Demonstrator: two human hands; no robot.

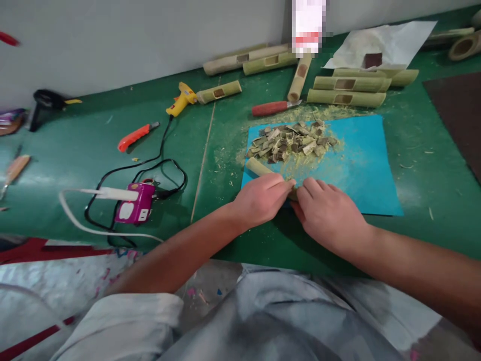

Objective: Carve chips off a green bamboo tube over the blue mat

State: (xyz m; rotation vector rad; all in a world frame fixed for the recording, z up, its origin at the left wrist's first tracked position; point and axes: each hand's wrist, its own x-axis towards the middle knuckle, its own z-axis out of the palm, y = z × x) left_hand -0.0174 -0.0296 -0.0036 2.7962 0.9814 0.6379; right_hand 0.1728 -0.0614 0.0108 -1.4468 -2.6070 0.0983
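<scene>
Over the near edge of a blue sheet [368, 160], my left hand [261, 198] is wrapped round a pale green bamboo piece [258, 167], whose end sticks out at the upper left. My right hand [330, 210] is closed right beside it, fingers curled at the other end of the bamboo. Whether a small tool is also in the right hand is hidden by the fingers. A pile of bamboo chips [293, 141] lies on the sheet just beyond both hands, with fine shavings around it.
On the green table [210, 180] are a red-handled knife [272, 108], an orange cutter [135, 138], a yellow glue gun [182, 100] and a purple power socket [135, 203] with cables. Several notched bamboo tubes [345, 98] lie behind the sheet, near white paper [402, 42].
</scene>
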